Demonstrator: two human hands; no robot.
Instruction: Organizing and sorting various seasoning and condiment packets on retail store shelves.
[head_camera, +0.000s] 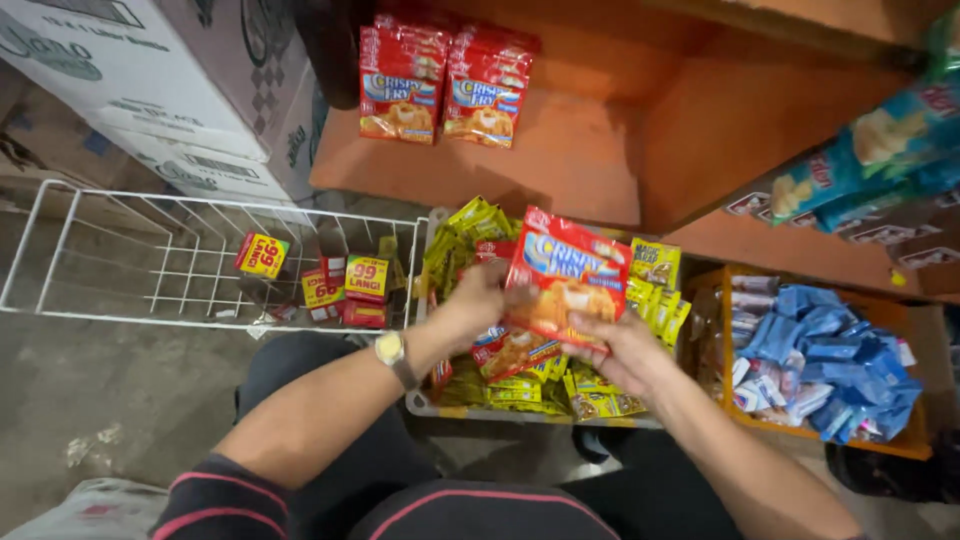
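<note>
Red breading-mix sachet (566, 280): light, crinkly, slippery; best pinched at edges.
Left hand (478, 298): fingers closed on nine-o'clock edge.
Right hand (622, 352): fingers closed at five o'clock.

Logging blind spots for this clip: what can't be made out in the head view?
- Left hand fingertips: hidden behind the red packet.
- Contents of the tray beneath both hands: covered by them and the packet.
- Right hand: motion-blurred.
- Blue packets: too small to identify.
- Hanging snack bags: cut off by the right edge.
</note>
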